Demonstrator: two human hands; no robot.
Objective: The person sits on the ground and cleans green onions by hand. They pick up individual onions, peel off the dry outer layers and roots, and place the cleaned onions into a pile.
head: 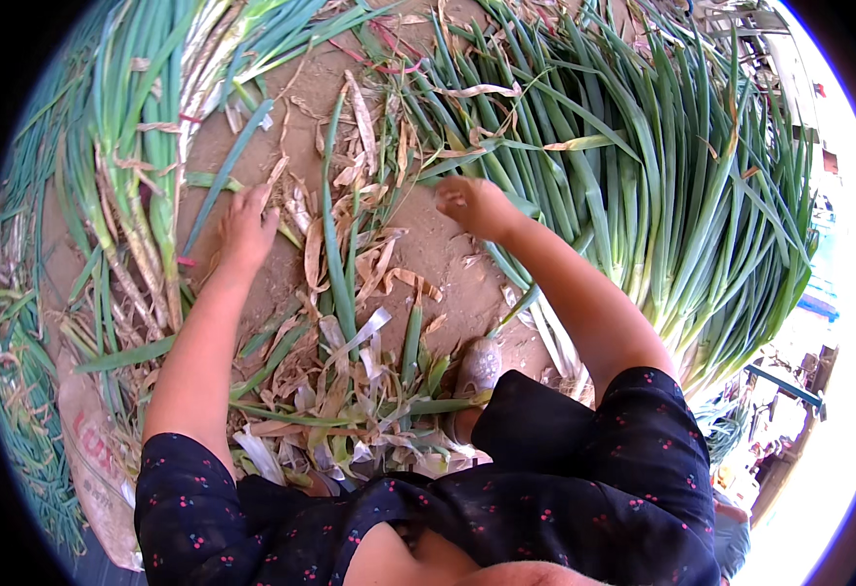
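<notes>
My left hand (247, 223) is held over the dirt ground, beside a cut green leaf piece, its fingers apart and nothing seen in it. To its left lies a bundle of long green onions (142, 220) with red ties. My right hand (465, 199) has curled fingers and hovers at the left edge of a large pile of green onions (640, 183); whether it holds anything cannot be made out. Dry brown onion leaves (358, 220) and a long green leaf (334, 271) lie on the ground between my hands.
Peeled leaf trimmings (325, 410) are heaped before me, by my shoe (479, 366). A printed sack (94, 461) lies at the lower left, with more green onions (25, 410) beyond it. Part of another person (731, 535) shows at the lower right.
</notes>
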